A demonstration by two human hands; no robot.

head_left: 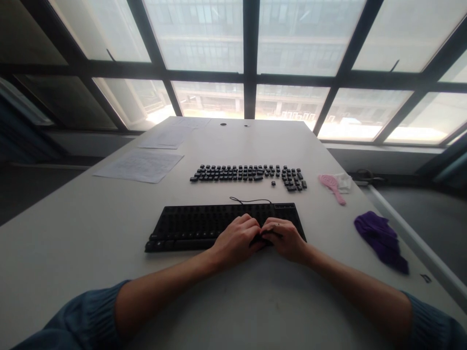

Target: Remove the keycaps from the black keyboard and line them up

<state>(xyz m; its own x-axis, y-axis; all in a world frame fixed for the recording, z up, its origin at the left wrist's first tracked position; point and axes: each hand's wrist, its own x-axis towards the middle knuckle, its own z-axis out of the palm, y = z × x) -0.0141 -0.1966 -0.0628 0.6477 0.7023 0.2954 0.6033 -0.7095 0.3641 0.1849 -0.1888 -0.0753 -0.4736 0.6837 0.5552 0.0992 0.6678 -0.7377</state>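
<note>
A black keyboard (189, 226) lies flat on the white table, with many of its key positions showing no raised caps. My left hand (239, 239) rests over the keyboard's front edge, right of its middle, fingers curled together. Close against it, my right hand (284, 237) is closed too, its fingertips pinched around a small dark item that I cannot make out. The fingertips of both hands meet and hide that part of the keyboard. Beyond the keyboard, loose black keycaps (229, 173) stand in rows, and a single keycap (273, 183) sits apart in front of them.
Printed papers (140, 165) lie at the left on the white table (91, 233). At the right are a pink hairbrush (330, 183) on a white wrapper (344, 183), a purple cloth (379, 238) and a small dark item (425, 278). A thin cable (250, 200) lies behind the keyboard.
</note>
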